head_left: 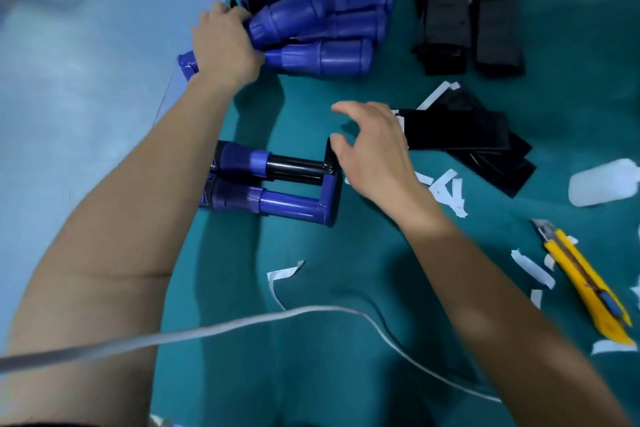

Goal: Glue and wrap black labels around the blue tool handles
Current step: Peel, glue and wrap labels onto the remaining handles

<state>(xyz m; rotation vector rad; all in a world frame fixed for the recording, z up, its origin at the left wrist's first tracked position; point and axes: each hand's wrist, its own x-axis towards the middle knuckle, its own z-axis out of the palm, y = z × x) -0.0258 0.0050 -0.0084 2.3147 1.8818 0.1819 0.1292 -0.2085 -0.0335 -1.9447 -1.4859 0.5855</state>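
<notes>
Two hands are over a green counter [311, 374]. The left hand [225, 45] is far out at the counter's left edge and grips one blue handle [329, 58] by its thin part. That handle lies at the near side of a pile [322, 7] of about five blue handles; the blur makes the count unsure. The right hand [374, 152] is released, with its fingers spread and bent a little. It holds nothing and hangs just beside the end of a pair [239, 180] of handles.

The two handles of the pair lie side by side, touching, near the middle of the counter. The far one [294, 166] has a shiny black tube. The near one [291, 203] has a plain blue tube. Each has a fat ribbed body at the left and a flat cross piece at the right.

Two stacks [448, 10] of black labels with white ends sit at the far right, side by side. A heap of loose labels [464, 132] lies just right of the right hand. Many white paper strips [446, 191] lie about the counter. One yellow knife [585, 284] lies at the right, with one blurry white bottle [602, 182] beyond it. One white cord [242, 322] runs across the near part.
</notes>
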